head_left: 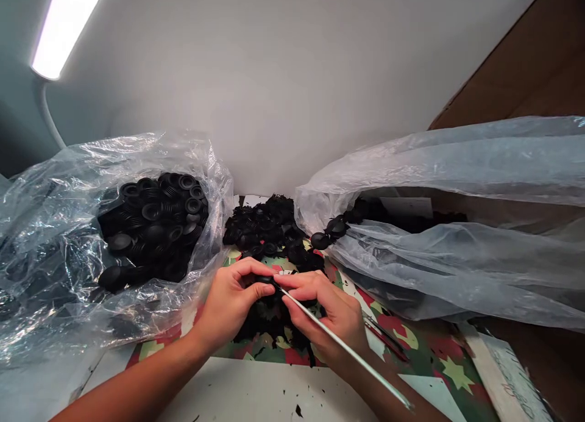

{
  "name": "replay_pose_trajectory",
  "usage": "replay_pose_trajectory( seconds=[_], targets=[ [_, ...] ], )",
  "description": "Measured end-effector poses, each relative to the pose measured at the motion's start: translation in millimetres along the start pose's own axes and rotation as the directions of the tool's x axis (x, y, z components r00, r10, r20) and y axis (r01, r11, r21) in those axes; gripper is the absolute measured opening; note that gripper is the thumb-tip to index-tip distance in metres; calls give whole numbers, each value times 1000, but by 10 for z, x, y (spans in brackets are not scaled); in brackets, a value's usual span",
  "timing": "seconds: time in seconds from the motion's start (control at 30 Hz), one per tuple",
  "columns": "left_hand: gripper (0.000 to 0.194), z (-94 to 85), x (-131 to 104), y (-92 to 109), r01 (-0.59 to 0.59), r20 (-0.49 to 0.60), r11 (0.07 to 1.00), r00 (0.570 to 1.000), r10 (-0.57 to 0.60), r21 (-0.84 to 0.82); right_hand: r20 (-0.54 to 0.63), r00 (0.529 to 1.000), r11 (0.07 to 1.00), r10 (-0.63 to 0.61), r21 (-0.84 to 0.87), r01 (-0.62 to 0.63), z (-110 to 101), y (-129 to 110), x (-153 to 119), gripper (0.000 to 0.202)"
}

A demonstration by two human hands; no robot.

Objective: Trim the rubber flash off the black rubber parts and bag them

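Head view: two hands meet over the worktop point(425, 332), with a small black piece point(265, 280) between the fingertips.

The left hand point(234, 294) is closed on the black piece, pinching it with thumb and fingers. The right hand point(336, 315) is closed around a long thin stick point(338, 336), its tip right by the piece; fingers hide if they touch. The piece looks like rubber, so it is likely light, soft and bendy, a bit grippy, and not easy to break. Its rim looks like the best place to pinch, with the middle left free. The stick looks stiff and light, maybe smooth, so hold it close to its tip. Black scraps point(265, 224) lie behind, between two clear bags point(59, 187).
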State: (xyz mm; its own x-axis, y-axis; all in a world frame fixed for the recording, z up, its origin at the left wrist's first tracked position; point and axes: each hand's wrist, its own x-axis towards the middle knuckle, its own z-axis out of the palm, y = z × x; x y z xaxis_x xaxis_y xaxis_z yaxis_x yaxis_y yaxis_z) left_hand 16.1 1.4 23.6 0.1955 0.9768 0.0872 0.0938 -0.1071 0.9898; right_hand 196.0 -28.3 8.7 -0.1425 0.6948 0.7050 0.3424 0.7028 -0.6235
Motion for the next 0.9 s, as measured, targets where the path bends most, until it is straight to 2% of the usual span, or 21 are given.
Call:
replay_pose_trajectory(
  seconds=[0.13,0.47,0.57,0.77,0.9],
  targets=[
    [9,1,3,14,-8,-5,1000,1000,8,21,10,997,995,-83,-62,83,20,13,19,15],
    [7,12,-5,40,-22,-39,995,999,26,94,49,995,987,-89,-130,95,12,0,22,17],
    [7,19,-10,28,-9,-53,994,998,14,106,20,993,983,-114,-142,115,50,21,4,17],
    [7,51,-26,-19,25,-90,999,996,-22,38,20,982,937,-187,-296,184,154,3,-54,20],
    [11,46,-23,-6,50,-88,998,995,-53,-25,24,988,915,-154,-375,151,156,38,-64,23]
  ],
)
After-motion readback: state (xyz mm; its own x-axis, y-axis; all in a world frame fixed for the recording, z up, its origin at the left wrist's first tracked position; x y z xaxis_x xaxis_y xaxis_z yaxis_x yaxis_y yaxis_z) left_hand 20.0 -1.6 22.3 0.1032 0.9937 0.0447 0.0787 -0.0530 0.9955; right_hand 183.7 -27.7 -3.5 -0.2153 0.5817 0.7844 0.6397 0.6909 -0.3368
